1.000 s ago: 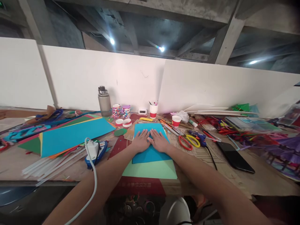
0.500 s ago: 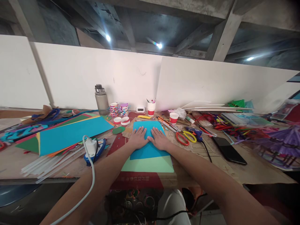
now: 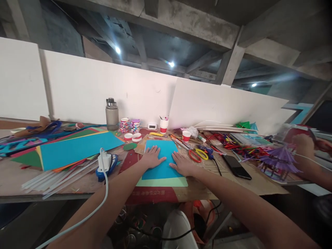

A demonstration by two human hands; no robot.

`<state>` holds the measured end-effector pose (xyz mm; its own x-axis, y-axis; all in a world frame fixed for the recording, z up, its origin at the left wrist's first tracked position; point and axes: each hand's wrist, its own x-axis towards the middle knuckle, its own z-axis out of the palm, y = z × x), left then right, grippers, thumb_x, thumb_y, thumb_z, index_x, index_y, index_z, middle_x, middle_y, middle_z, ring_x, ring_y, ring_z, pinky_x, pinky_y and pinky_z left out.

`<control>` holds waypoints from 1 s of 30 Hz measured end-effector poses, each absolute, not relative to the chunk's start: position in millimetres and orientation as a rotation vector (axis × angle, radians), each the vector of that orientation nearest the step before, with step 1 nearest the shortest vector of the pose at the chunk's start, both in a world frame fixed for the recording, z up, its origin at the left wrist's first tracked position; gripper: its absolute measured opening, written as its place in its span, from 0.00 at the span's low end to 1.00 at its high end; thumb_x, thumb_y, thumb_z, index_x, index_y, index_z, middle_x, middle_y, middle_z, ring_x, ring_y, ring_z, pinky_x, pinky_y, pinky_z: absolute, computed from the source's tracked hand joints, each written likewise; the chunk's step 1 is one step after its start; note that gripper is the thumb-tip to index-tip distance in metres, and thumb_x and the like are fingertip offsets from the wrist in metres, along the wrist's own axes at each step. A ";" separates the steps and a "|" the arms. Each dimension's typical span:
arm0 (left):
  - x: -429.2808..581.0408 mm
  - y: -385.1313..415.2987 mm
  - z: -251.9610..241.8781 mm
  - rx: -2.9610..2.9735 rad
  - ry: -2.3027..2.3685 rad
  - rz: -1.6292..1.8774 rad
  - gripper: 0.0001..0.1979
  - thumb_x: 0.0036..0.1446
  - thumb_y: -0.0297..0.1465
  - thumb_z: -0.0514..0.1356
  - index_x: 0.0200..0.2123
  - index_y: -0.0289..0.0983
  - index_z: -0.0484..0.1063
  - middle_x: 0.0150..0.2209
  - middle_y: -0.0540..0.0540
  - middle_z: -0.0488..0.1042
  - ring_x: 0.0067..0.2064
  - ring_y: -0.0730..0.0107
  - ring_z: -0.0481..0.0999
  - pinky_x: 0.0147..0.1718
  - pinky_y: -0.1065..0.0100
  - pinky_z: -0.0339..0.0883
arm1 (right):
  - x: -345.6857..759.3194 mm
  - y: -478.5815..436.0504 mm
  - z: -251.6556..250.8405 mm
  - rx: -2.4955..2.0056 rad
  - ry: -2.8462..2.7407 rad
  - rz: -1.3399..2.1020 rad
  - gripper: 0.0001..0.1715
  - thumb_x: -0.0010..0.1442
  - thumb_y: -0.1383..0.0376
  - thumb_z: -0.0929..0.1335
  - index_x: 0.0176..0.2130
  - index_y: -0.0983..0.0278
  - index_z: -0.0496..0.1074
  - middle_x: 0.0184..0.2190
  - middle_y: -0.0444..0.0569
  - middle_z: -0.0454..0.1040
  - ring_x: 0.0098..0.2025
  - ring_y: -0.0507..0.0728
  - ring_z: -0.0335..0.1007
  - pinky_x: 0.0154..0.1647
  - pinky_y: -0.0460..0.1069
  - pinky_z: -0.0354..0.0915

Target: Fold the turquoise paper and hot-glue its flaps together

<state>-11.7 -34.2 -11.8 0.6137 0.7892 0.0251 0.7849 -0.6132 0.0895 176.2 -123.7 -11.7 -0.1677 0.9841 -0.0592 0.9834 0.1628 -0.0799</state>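
A blue sheet of paper (image 3: 162, 169) lies in front of me, over a pale green sheet (image 3: 178, 182) that shows along its near edge. My left hand (image 3: 153, 157) rests flat on the blue sheet's left side, fingers spread. On the right edge of the same sheet lies my right hand (image 3: 183, 164), palm down with its fingers apart. Neither hand grips anything. Just right of my right hand are red-handled scissors (image 3: 194, 155) and yellow-handled scissors (image 3: 202, 154). Under the paper is a red and brown cardboard (image 3: 155, 194).
Blue paper (image 3: 80, 148) tops a coloured stack at left, beside white strips (image 3: 52, 180) and a power strip (image 3: 106, 166). A grey bottle (image 3: 112, 116), paper cups (image 3: 186, 136) and a small clock (image 3: 151, 126) stand behind. At right lie a phone (image 3: 237, 167), a purple paper model (image 3: 278, 160) and another person's arm (image 3: 306, 159).
My hands have moved apart, the right one sliding toward the sheet's right edge. The view has turned right, bringing another person's arm into sight.
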 end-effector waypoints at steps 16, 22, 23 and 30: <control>-12.4 -33.7 -24.9 2.774 1.390 0.222 0.42 0.60 0.56 0.38 0.66 0.33 0.53 0.68 0.38 0.48 0.69 0.55 0.45 0.64 0.50 0.38 | 154.4 -75.6 -24.8 -2.022 -2.234 0.116 0.44 0.66 0.47 0.42 0.68 0.72 0.47 0.69 0.56 0.41 0.70 0.61 0.33 0.67 0.59 0.36; -12.1 -34.0 -23.0 2.835 1.364 0.198 0.38 0.62 0.54 0.40 0.67 0.37 0.51 0.68 0.39 0.48 0.69 0.55 0.45 0.64 0.51 0.38 | 156.6 -72.7 -26.1 -2.008 -2.216 0.143 0.47 0.65 0.46 0.41 0.68 0.73 0.45 0.70 0.56 0.40 0.71 0.62 0.31 0.67 0.60 0.34; -12.3 -34.3 -22.2 2.842 1.363 0.177 0.38 0.62 0.53 0.39 0.67 0.37 0.51 0.68 0.39 0.47 0.69 0.54 0.45 0.64 0.51 0.38 | 156.7 -72.4 -26.4 -2.003 -2.213 0.154 0.47 0.65 0.45 0.41 0.68 0.74 0.45 0.70 0.56 0.40 0.71 0.62 0.31 0.67 0.60 0.34; -12.3 -38.2 -12.4 2.832 1.369 0.039 0.40 0.61 0.56 0.37 0.68 0.38 0.49 0.69 0.40 0.43 0.69 0.56 0.42 0.64 0.51 0.37 | 158.0 -71.3 -25.0 -2.009 -2.167 0.206 0.45 0.66 0.46 0.43 0.68 0.71 0.44 0.70 0.55 0.38 0.71 0.60 0.30 0.67 0.59 0.33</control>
<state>-12.3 -38.2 -12.4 0.6207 0.7837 0.0242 0.7838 -0.6210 0.0073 158.0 -71.3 -25.0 -0.0716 0.9967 0.0373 0.9719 0.0781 -0.2220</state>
